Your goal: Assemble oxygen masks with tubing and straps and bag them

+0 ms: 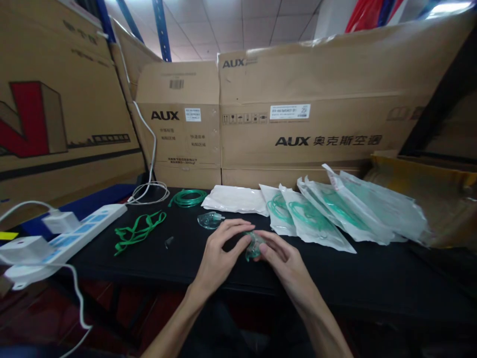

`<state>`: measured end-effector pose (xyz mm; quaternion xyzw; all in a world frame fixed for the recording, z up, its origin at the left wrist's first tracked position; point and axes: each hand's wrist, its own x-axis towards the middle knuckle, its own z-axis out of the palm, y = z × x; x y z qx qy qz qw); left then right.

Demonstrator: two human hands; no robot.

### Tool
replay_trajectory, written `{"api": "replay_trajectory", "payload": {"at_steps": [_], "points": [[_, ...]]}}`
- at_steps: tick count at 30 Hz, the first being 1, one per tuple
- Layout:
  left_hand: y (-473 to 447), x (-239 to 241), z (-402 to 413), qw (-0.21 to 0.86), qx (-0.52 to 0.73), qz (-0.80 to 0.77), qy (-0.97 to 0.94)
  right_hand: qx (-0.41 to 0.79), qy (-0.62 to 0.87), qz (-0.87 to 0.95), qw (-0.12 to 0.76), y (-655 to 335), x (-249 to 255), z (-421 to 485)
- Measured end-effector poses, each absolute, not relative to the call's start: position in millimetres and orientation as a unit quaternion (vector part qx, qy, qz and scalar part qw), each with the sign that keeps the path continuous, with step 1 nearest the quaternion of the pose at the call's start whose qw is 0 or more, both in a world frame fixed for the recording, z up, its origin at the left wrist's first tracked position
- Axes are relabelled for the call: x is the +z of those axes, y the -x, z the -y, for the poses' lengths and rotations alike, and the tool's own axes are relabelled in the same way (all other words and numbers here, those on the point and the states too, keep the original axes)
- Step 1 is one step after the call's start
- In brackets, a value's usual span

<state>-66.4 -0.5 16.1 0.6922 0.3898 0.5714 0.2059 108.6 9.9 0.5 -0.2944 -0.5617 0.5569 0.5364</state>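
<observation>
Both hands meet over a small clear-and-green plastic mask at the front middle of the black table. My right hand grips its right side between thumb and fingers. At its left, my left hand is closed with thumb and fingertips against the mask; the fingers hide part of it. Just beyond my left hand lies another clear mask with a pale connector. Farther left are a loose green elastic strap, a small clear plastic piece and a coil of green tubing.
A flat white packet lies at the back, beside several sealed bags with green tubing to the right. A white power strip with plugs and cables runs along the left edge. Cardboard panels wall off the back.
</observation>
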Motion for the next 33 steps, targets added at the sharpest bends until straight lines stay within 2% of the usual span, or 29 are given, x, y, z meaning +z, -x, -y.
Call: {"api": "replay_trajectory", "payload": {"at_steps": [5,15,25,33], "points": [[70,19,-1,0.354,0.574,-0.44,-0.594,0.472,0.348,0.547,0.598,-103,-12,-15],[74,14,-6,0.463,0.515,-0.437,-0.574,0.419,0.382,0.547,0.616,-102,-15,-15],[72,13,-4,0.453,0.509,-0.417,-0.602,0.404,0.369,0.575,0.608,-100,-13,-13],[72,10,-4,0.391,0.506,-0.418,-0.645,0.364,0.396,0.631,0.559,-104,-14,-12]]}}
